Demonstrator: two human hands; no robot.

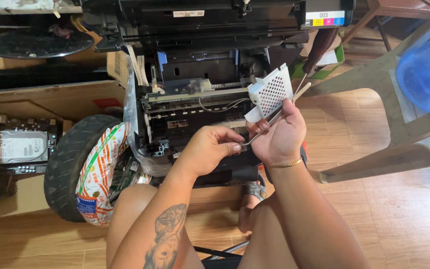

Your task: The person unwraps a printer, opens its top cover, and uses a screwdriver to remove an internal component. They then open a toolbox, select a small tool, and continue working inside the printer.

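Observation:
An opened black printer (195, 74) sits on the floor in front of me, its inner frame and wires exposed. My right hand (279, 134) holds a white perforated plastic part (270, 91) together with a thin metal tool (267, 125) and a screwdriver with a dark red handle (319, 50). My left hand (210, 147) pinches the lower end of the metal tool, thumb and fingers closed on it, just below the white part. A gold bracelet circles my right wrist.
A small tyre (68, 164) with a printed plastic bag (100, 169) leans at the left. A hard drive (16, 147) lies further left. A wooden chair leg (384, 74) and a blue water jug (424, 74) stand at the right.

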